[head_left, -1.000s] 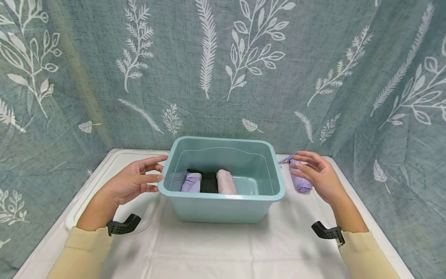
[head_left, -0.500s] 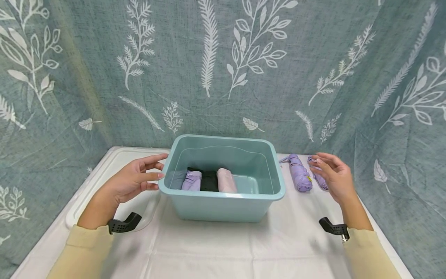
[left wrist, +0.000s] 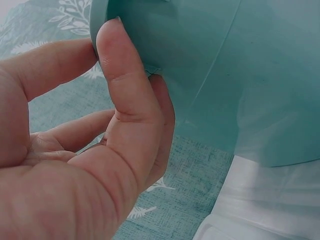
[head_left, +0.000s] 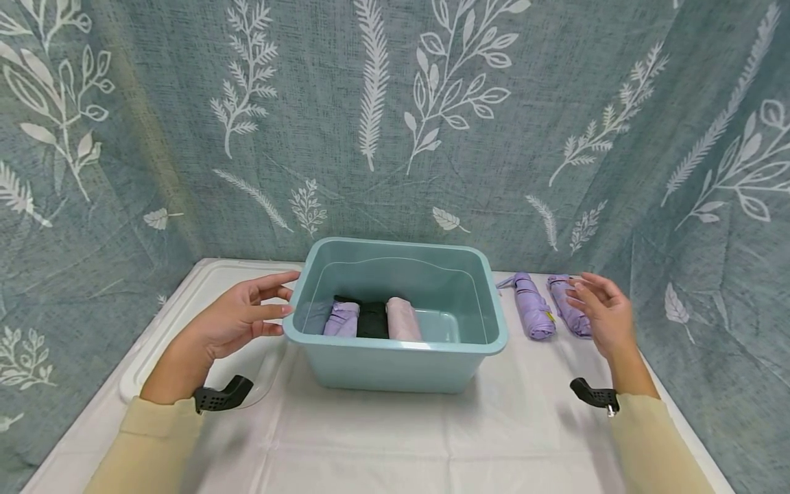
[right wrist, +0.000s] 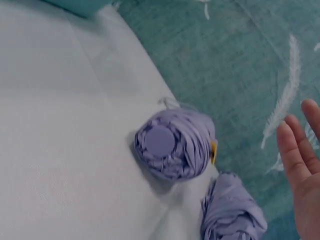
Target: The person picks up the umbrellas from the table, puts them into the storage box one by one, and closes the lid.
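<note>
A blue-green plastic bin (head_left: pixel 395 370) stands mid-table. My left hand (head_left: pixel 237 315) is at its left end, thumb and fingertips right at the rim; in the left wrist view the thumb (left wrist: pixel 122 70) overlaps the rim from outside. Inside lie a purple bundle (head_left: pixel 341 320), a black one (head_left: pixel 373 320) and a pale pink one (head_left: pixel 403 320). Right of the bin lie two folded purple umbrellas, the nearer umbrella (head_left: pixel 532 305) with a wrist strap and yellow tag, the farther umbrella (head_left: pixel 569 309) beside it. My right hand (head_left: pixel 601 309) hovers by the farther umbrella, fingers loosely bent, holding nothing.
A white lid-like tray (head_left: pixel 132 374) lies flat on the left, partly behind my left arm. White cloth covers the table (head_left: pixel 370 439). Patterned green-blue curtains (head_left: pixel 395 199) hang close behind and along both sides.
My right hand has moved right, away from the nearer purple umbrella, uncovering it and most of the farther one. The left hand keeps its place at the bin's rim.
</note>
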Tool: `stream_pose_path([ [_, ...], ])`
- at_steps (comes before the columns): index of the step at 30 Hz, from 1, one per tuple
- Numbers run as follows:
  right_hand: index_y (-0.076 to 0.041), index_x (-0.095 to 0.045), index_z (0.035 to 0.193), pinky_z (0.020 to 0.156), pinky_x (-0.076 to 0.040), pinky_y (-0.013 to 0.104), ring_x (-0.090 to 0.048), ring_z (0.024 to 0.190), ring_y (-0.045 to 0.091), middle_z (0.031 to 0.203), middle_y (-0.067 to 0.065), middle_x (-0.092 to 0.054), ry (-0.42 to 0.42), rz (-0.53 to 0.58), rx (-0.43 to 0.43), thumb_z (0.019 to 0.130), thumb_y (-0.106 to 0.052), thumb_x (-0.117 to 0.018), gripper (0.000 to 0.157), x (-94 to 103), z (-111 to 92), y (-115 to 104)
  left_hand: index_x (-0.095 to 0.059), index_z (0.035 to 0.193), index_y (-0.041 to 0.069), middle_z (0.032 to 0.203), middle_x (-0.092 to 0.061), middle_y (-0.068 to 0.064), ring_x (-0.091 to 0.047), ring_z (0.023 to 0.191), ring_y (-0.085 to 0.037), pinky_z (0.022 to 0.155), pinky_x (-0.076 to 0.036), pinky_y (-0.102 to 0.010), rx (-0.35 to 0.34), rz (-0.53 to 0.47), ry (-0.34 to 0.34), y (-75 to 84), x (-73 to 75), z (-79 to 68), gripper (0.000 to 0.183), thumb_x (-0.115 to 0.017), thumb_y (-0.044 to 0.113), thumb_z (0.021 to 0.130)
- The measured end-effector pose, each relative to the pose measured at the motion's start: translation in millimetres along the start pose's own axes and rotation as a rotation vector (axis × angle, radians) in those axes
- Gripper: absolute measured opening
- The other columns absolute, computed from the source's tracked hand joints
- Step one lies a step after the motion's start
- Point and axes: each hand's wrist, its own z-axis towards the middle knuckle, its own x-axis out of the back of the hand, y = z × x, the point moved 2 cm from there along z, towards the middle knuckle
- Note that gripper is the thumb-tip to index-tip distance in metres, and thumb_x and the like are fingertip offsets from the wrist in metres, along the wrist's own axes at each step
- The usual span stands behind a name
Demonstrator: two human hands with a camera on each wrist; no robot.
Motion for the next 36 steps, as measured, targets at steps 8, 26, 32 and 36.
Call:
stream_pose_path([
  [8, -0.011, -0.071, 0.113, 0.078, -0.061, 0.019, -0.075, 0.087, 0.005, 0.099, -0.005, -0.075, 0.147, -0.136, -0.047, 0.097, -0.001, -0.067, 0.019, 15.2, 13, 9, -0.031, 0.16, 0.004, 0.115, -0.057, -0.001, -0.069, 0.085, -0.011, 0.075, -0.061, -0.029, 0.016, -0.001, 0.015, -0.7, 1.5, 1.2, 0.069, -0.064, 0.002, 0.099],
  [26, -0.009, -0.069, 0.121, 0.078, -0.048, 0.004, -0.06, 0.089, -0.011, 0.095, -0.026, -0.066, 0.252, -0.654, -0.208, 0.097, -0.02, -0.072, 0.027, 45.2, 29, 25, -0.028, 0.161, 0.002, 0.116, -0.057, -0.002, -0.069, 0.088, -0.012, 0.075, -0.061, -0.029, 0.002, -0.007, 0.003, 1.1, 0.5, -1.7, 0.072, -0.064, 0.002, 0.099],
  [32, -0.009, -0.053, 0.149, 0.113, -0.043, 0.044, -0.044, 0.14, 0.03, 0.157, 0.016, -0.044, 0.184, -0.84, -0.403, 0.099, -0.043, -0.065, 0.062, 52.3, 38, 32, -0.027, 0.161, 0.002, 0.116, -0.059, -0.002, -0.07, 0.088, -0.012, 0.075, -0.062, -0.03, 0.003, -0.001, 0.004, 0.4, 0.8, -2.0, 0.072, -0.064, 0.002, 0.099],
  [36, -0.009, -0.047, 0.153, 0.12, -0.031, 0.062, -0.027, 0.152, 0.044, 0.166, 0.024, -0.028, 0.107, -0.869, -0.45, 0.099, -0.048, -0.063, 0.068, 55.8, 42, 37, -0.027, 0.161, 0.002, 0.116, -0.059, -0.002, -0.07, 0.088, -0.013, 0.075, -0.061, -0.03, 0.007, -0.002, 0.008, 0.5, 0.8, -3.1, 0.072, -0.064, 0.003, 0.099],
])
